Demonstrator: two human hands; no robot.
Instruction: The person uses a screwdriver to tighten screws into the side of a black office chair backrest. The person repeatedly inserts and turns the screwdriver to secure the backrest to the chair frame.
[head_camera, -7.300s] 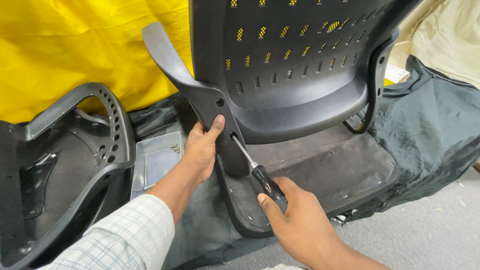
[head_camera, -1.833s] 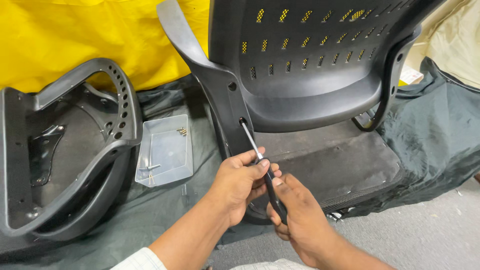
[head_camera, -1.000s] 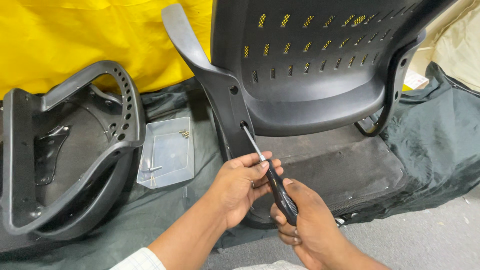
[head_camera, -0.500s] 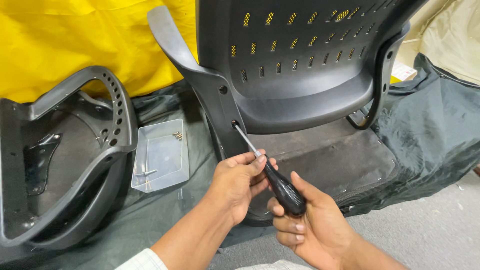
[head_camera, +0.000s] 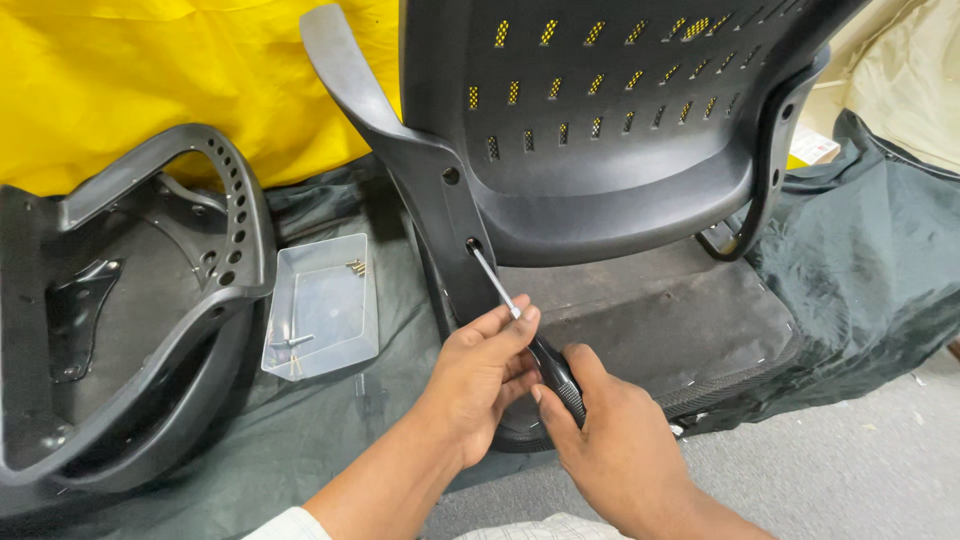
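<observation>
A black office chair (head_camera: 600, 130) lies on its side, its perforated backrest upright and its seat base flat on the floor. My right hand (head_camera: 610, 440) grips the black handle of a screwdriver (head_camera: 515, 320). The metal shaft slants up to the left, its tip in a screw hole on the chair's black armrest bracket (head_camera: 440, 200). My left hand (head_camera: 480, 375) pinches the shaft just above the handle with thumb and fingertips.
A clear plastic tray (head_camera: 322, 305) with a few screws sits on the dark cloth (head_camera: 880, 260) to the left. A second black chair shell (head_camera: 130, 300) lies at far left. Yellow fabric (head_camera: 150, 70) hangs behind. Grey floor (head_camera: 840, 470) lies at the right front.
My left hand left the armrest bracket and came down to pinch the screwdriver shaft. The screwdriver tip has stayed at the bracket's lower screw hole while the view shifted a little.
</observation>
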